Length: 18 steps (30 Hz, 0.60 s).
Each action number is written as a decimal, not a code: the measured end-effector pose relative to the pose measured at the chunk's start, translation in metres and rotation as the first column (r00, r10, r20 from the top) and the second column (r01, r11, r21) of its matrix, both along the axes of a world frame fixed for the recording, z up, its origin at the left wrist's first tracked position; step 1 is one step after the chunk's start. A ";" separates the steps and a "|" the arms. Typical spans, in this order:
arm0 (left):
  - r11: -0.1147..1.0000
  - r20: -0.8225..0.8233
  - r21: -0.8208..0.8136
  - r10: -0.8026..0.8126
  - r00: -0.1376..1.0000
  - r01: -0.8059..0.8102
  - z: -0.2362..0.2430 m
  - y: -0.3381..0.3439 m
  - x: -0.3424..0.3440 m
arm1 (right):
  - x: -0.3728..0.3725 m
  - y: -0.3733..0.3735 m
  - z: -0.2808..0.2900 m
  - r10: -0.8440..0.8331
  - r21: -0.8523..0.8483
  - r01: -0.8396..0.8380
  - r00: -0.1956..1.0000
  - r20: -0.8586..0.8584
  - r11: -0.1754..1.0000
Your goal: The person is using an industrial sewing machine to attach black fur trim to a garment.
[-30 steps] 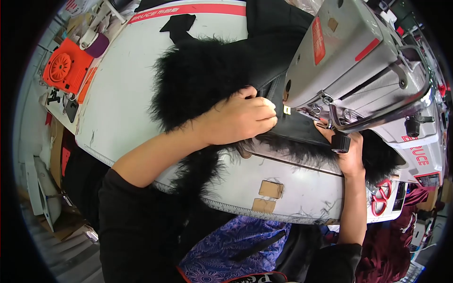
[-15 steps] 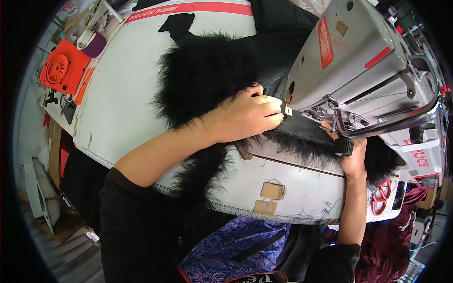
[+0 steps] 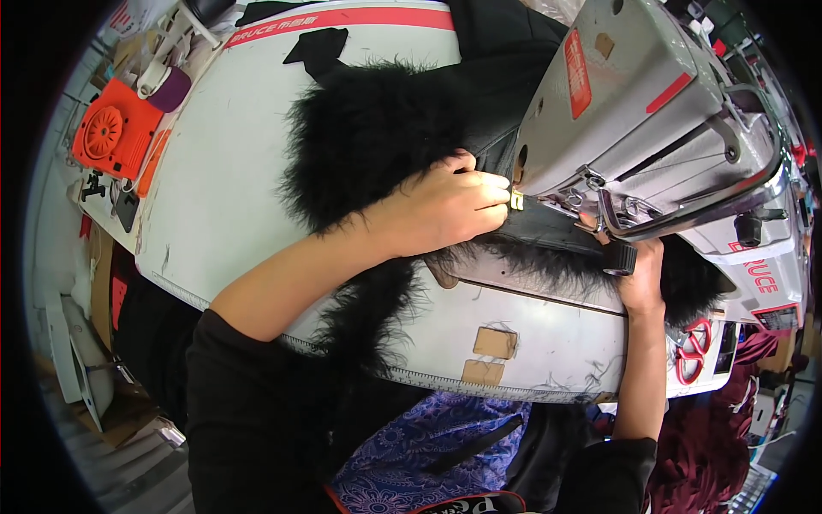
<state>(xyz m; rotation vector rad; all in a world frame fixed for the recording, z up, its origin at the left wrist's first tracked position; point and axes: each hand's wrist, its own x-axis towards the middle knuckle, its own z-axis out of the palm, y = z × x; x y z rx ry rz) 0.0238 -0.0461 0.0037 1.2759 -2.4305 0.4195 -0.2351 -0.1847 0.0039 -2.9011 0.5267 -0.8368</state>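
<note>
A smooth black cloth (image 3: 544, 230) edged with shaggy black fur (image 3: 368, 146) is spread across the white, curved-edged table (image 3: 214, 163), from its far edge toward the front edge, and is passed under the head of a bulky grey-white metal sewing machine (image 3: 599, 103). By the bare left hand (image 3: 454, 210), whose fingers are curled and gathered, the cloth appears to be pinched just beside the needle area, presumably so that it can be guided and the long fur held aside. The bare right hand (image 3: 640, 270) is set on the machine's other side, probably so that the cloth is steadied from there; its fingers are partly hidden, and whether they are pinched or spread cannot be told. Fur is hung over the front edge, seemingly to leave the sewing area freer. Red-handled scissors (image 3: 693, 351) are laid near the table's front right corner, likely for easy reach.
</note>
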 end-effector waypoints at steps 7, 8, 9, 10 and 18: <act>0.997 -0.110 -0.068 0.032 0.993 -0.040 -0.011 -0.001 -0.002 | 0.000 -0.001 0.000 -0.016 0.001 0.016 0.999 -0.038 1.000; 0.997 -0.122 -0.063 0.026 0.992 -0.034 -0.010 -0.002 -0.002 | 0.002 0.000 0.000 -0.006 -0.016 0.006 1.000 -0.005 1.000; 0.997 -0.122 -0.064 0.027 0.992 -0.035 -0.011 -0.002 -0.001 | 0.004 0.001 0.001 0.006 -0.032 -0.005 1.000 0.030 0.999; 0.998 -0.122 -0.051 0.030 0.992 -0.036 -0.013 -0.003 0.000 | 0.002 -0.001 0.000 0.010 -0.011 -0.010 1.000 -0.002 1.000; 0.999 -0.132 0.004 -0.049 0.990 0.050 -0.007 -0.004 0.004 | 0.006 0.002 0.003 0.041 -0.057 -0.041 0.999 0.002 0.998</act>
